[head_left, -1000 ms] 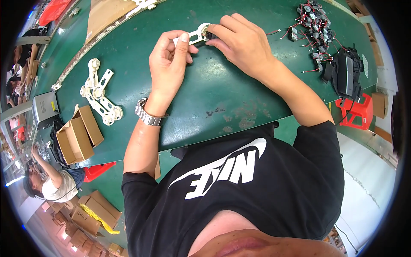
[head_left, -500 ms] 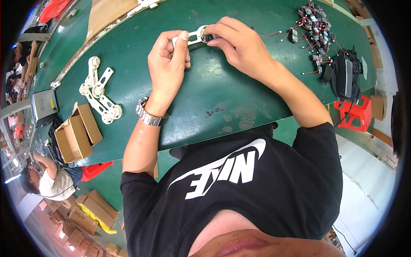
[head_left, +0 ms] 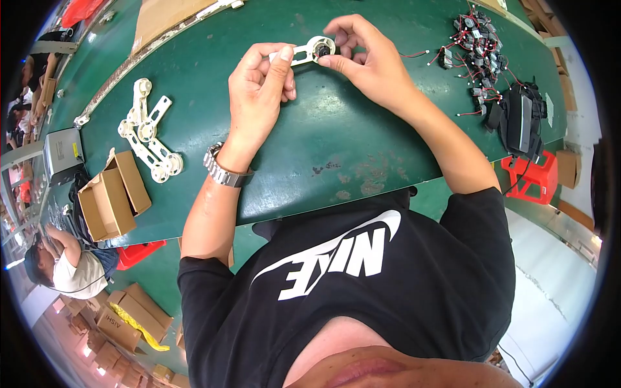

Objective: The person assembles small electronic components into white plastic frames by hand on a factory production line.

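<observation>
Since the earlier frame, the bracket (head_left: 304,52) has been lifted slightly and turned above the green table (head_left: 336,149). Its arm is pinched by the left hand (head_left: 259,84); a small dark part is pressed into its ring by the right hand (head_left: 365,61). The bracket should be kept steady and the part seated squarely.

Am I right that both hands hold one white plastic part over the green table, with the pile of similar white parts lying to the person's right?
Not quite: the pile of white parts lies to the person's left, beside an open cardboard box, as the head view shows. The rest holds: left hand and right hand hold one white plastic part over the green table.
</observation>
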Tool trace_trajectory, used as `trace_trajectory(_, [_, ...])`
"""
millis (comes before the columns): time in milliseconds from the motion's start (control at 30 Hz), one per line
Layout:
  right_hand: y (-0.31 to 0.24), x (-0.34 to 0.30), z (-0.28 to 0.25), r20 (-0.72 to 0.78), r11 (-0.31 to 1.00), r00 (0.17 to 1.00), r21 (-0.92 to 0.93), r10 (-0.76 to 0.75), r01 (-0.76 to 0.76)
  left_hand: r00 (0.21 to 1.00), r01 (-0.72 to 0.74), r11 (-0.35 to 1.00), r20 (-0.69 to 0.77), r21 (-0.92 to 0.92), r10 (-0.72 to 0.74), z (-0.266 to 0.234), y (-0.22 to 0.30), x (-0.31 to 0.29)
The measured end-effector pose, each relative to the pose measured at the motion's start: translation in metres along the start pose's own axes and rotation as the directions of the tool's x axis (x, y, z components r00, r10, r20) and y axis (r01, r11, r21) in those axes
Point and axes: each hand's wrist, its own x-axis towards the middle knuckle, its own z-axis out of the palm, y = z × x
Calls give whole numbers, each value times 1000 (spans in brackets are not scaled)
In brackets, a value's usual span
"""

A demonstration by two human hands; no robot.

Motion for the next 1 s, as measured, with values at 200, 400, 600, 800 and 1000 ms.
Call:
trace_trajectory(200, [-10, 6, -13, 415, 903, 884, 259, 215, -342, 999, -32, 999, 8, -11, 32, 1, -3, 0])
trace_trajectory(400, [0, 6, -15, 449, 791, 846, 387, 286, -473, 996, -57, 998, 73, 34, 55, 6, -1, -4])
trace_trajectory(600, [-6, 8, -14, 441, 810, 819, 280, 368, -515, 996, -38, 999, 77, 37, 35, 8, -2, -6])
trace_trajectory(800, [-9, 9, -15, 507, 724, 789, 390, 347, -569, 999, -38, 999, 23, -16, 39, 4, -4, 0])
trace_trajectory(1000, [-2, 7, -15, 479, 795, 817, 334, 320, -507, 999, -28, 1000, 40, -5, 28, 8, -3, -3])
